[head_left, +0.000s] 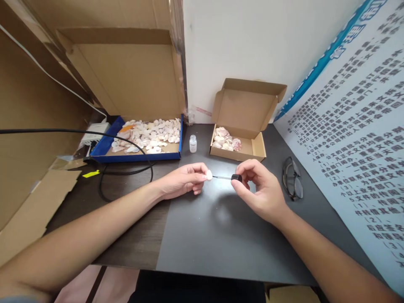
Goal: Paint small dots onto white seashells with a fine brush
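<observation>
My left hand [183,181] pinches a small white shell [208,174] above the dark table [202,235]. My right hand [261,189] holds a black cap with a thin brush [232,178]; the brush tip touches the shell. Behind them stands a small clear bottle [192,144], uncapped. A blue-rimmed tray [139,157] with several pale shells lies at the back left. A small cardboard box [255,147] with several shells in its left part sits at the back, its lid raised.
Folded glasses [292,177] lie at the right. A black cable [126,170] loops over the table's left side. A printed poster [353,139] leans along the right. Large cardboard boxes [126,71] stand at the back left against the wall.
</observation>
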`<state>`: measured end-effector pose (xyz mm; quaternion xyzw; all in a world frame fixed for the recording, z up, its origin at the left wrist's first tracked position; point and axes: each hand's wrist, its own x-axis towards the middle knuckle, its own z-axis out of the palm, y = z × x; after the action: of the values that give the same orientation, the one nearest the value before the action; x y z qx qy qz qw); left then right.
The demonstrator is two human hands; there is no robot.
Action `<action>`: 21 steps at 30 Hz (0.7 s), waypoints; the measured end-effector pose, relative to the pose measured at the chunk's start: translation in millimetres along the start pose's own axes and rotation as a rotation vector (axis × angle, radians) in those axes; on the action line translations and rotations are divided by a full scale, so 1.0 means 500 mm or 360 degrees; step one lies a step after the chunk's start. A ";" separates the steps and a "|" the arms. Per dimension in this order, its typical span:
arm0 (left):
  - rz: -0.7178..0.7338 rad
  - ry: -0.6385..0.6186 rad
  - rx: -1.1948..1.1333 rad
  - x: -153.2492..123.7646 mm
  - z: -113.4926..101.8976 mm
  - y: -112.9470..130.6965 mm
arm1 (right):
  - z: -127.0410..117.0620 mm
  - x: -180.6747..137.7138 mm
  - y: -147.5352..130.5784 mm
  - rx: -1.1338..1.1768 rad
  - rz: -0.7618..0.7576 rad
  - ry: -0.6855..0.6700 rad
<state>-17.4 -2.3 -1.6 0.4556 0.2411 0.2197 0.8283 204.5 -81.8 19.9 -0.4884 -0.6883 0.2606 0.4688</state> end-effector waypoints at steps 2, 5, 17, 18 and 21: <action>-0.0002 -0.0004 -0.0001 0.000 -0.001 -0.001 | 0.000 0.000 0.001 0.0065 -0.0010 0.0000; -0.0004 0.0001 -0.0008 -0.001 0.000 -0.001 | 0.003 -0.001 0.002 -0.0003 0.0005 -0.0028; -0.0019 0.0004 0.0023 -0.003 -0.001 0.000 | 0.006 0.001 -0.005 -0.0076 -0.0053 -0.0049; -0.0022 0.0003 0.0032 -0.003 -0.002 -0.001 | 0.006 0.001 -0.006 -0.0069 -0.0053 -0.0049; -0.0022 -0.0004 0.0056 -0.002 -0.004 -0.002 | 0.006 0.002 -0.008 -0.0050 -0.0050 -0.0031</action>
<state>-19.0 -2.2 -3.2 0.4687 0.2470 0.2090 0.8220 200.0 -82.4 22.1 -0.4824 -0.7044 0.2471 0.4584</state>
